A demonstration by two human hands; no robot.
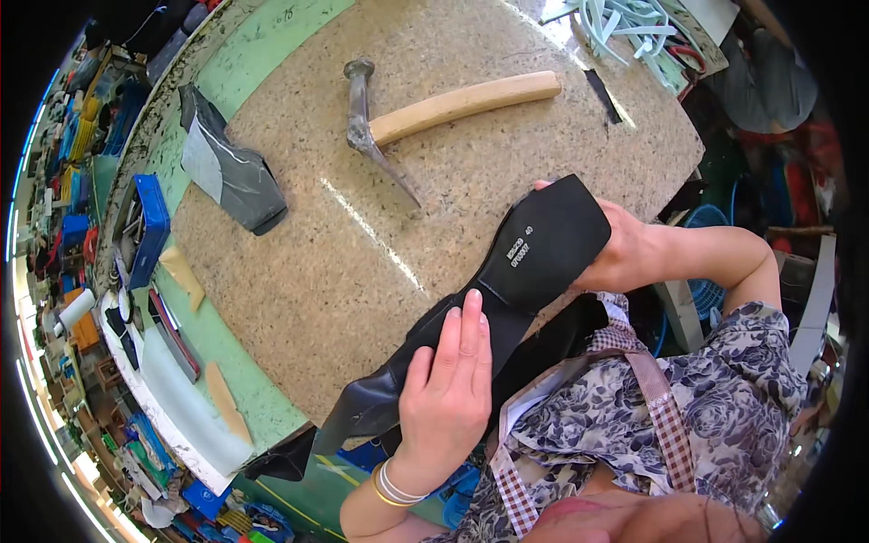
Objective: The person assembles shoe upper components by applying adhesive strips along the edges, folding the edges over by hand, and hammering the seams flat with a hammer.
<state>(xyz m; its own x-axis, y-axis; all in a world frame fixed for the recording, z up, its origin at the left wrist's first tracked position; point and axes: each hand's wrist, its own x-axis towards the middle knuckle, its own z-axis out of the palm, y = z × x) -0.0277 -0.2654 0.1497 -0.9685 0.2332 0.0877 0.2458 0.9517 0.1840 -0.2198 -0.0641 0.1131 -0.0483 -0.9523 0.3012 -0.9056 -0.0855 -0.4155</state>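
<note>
A long black leather boot upper [552, 244] lies slantwise across the near part of the stone slab, its broad square end up at the right. Pale printed marks show on that end. My right hand [625, 244] grips the broad end from its right side, with most of its fingers hidden behind the leather. On the narrower middle part rests my left hand [450, 385], its fingers stretched out together and lying flat on the surface. Bracelets circle the left wrist. Farther off, a hammer [466, 104] with a wooden handle and a worn metal head lies on the slab, touched by neither hand.
The speckled stone slab [299, 299] sits on a green-edged table. At its left are a folded dark leather piece [237, 172] and a blue tray [148, 231]. Pale strips [625, 27] pile up at the far right, near a small black scrap [603, 97].
</note>
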